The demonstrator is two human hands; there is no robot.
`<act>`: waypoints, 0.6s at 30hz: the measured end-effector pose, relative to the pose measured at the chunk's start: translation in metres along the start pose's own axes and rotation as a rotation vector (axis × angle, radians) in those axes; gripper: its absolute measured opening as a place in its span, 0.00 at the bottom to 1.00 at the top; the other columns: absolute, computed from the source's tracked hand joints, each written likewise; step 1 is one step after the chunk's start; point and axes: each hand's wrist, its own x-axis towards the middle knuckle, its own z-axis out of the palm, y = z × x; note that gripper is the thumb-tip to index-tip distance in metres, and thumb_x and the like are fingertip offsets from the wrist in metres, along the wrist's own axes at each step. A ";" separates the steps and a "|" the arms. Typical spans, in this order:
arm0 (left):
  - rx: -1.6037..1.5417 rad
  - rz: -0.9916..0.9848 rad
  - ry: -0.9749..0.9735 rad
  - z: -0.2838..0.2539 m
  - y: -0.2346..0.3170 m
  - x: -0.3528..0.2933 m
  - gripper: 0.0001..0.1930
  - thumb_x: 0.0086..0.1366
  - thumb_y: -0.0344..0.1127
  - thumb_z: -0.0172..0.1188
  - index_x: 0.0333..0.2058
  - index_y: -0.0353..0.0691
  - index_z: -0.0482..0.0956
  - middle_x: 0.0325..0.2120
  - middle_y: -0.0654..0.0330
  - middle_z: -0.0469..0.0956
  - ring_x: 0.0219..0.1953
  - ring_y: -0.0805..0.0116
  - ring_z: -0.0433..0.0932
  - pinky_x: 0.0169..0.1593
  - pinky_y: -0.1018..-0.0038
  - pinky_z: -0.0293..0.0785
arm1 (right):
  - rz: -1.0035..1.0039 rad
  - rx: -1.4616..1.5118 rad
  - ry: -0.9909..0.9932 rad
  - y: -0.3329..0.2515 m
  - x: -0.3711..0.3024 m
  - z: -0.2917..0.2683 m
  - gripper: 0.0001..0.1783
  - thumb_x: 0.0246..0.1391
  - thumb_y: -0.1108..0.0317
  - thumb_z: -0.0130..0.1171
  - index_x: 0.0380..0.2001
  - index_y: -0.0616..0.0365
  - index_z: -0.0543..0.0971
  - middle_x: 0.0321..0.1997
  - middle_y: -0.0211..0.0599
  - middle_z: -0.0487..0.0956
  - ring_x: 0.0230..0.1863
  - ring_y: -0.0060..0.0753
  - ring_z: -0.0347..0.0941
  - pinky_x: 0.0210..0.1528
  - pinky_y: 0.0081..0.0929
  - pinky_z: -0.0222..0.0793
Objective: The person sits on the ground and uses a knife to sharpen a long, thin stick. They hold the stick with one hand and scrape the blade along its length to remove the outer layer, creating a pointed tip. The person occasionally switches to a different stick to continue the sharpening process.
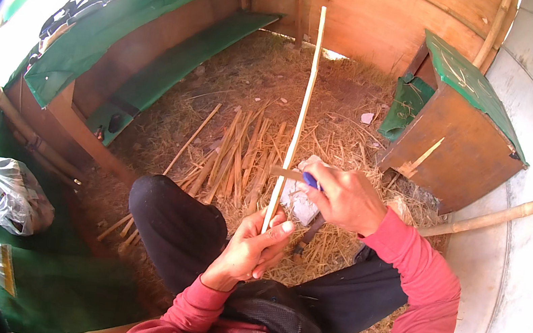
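The person's left hand (246, 251) grips the lower end of a long, pale bamboo strip (301, 117), its fingers closed around it with the thumb pressed along the side. The strip rises away from those fingers at a slight lean, its far end well beyond them. The right hand (351, 200), beyond the left and to its right, has its fingers wrapped around a blue-handled knife (310, 180). The blade points left from the right fingers and crosses the strip a little beyond the left fingers; how deep its edge sits cannot be told.

Just past the left fingers, and to their left, a heap of split strips (232, 161) lies on the ground, most pointing away from the person. A whitish block-like piece (300, 203) lies between the two hands, partly hidden by the right fingers. Straw-like shavings (328, 260) cover the ground below the right hand.

Farther beyond the right fingers, to their right, stands a wooden box (464, 143) with a green cover on top. Well to the left of the left fingers, a crumpled clear plastic bag (18, 196) rests on green sheeting (70, 282).
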 end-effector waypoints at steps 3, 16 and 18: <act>-0.026 -0.032 -0.024 0.003 0.000 -0.001 0.11 0.71 0.30 0.48 0.29 0.49 0.59 0.07 0.70 0.55 0.04 0.79 0.48 0.09 0.80 0.43 | -0.053 -0.092 -0.002 0.004 -0.006 0.017 0.15 0.54 0.62 0.60 0.40 0.58 0.71 0.19 0.43 0.75 0.19 0.47 0.75 0.20 0.40 0.71; 0.065 -0.010 0.178 -0.004 -0.007 -0.016 0.09 0.69 0.26 0.47 0.30 0.47 0.60 0.10 0.71 0.56 0.06 0.81 0.49 0.10 0.81 0.48 | 0.149 -0.206 0.215 0.065 0.002 -0.010 0.11 0.61 0.60 0.53 0.33 0.55 0.69 0.15 0.42 0.73 0.13 0.42 0.73 0.13 0.38 0.66; 0.039 0.002 0.162 -0.002 -0.003 -0.019 0.09 0.69 0.26 0.47 0.31 0.47 0.60 0.11 0.71 0.57 0.06 0.81 0.49 0.10 0.81 0.47 | -0.136 -0.116 0.148 0.034 0.006 0.013 0.11 0.60 0.59 0.55 0.33 0.55 0.70 0.14 0.37 0.71 0.11 0.36 0.71 0.11 0.35 0.65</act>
